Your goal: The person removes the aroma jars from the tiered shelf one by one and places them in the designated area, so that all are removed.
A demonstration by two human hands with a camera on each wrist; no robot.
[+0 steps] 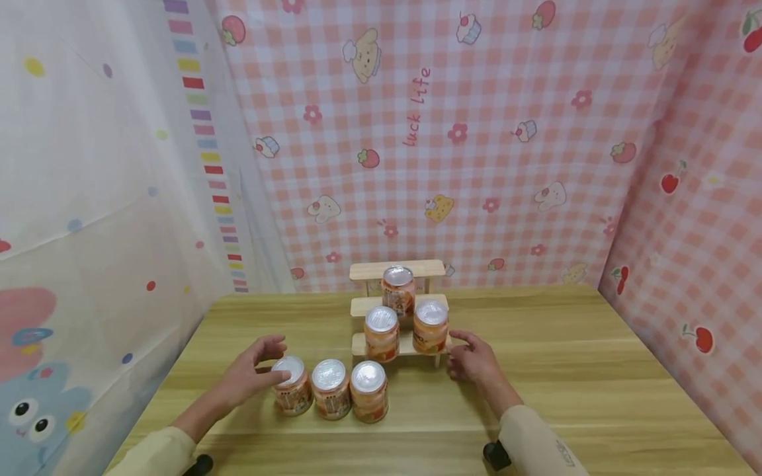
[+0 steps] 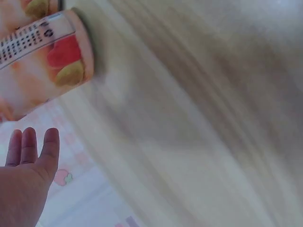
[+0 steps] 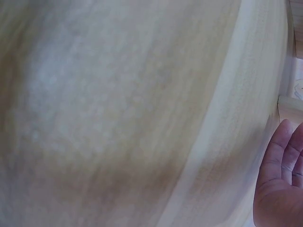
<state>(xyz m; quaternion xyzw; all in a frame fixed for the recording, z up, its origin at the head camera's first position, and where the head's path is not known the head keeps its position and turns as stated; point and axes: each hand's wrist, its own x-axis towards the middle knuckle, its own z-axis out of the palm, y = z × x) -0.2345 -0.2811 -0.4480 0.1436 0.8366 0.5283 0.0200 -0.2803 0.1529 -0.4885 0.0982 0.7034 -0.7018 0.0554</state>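
Three cans with silver lids and peach-coloured labels stand in a row on the table: a left can (image 1: pixel 294 396), a middle can (image 1: pixel 331 398) and a right can (image 1: pixel 370 401). My left hand (image 1: pixel 253 373) is at the left can, thumb over its lid and fingers spread behind; straight fingers show below a can (image 2: pixel 42 66) in the left wrist view. On a stepped wooden rack (image 1: pixel 366 272), one can (image 1: pixel 398 299) sits on the middle step. A left-hand can (image 1: pixel 381 345) and a right-hand can (image 1: pixel 430 338) occupy the lowest step. My right hand (image 1: pixel 476 360) is beside the latter, fingers extended, gripping nothing.
The wood-grain table (image 1: pixel 536 396) reaches back to a pink checked cloth (image 1: pixel 506 172). A white patterned cloth (image 1: pixel 119 218) hangs at the left, and another checked cloth (image 1: pixel 702 264) at the right. The rack's top step is behind the cans.
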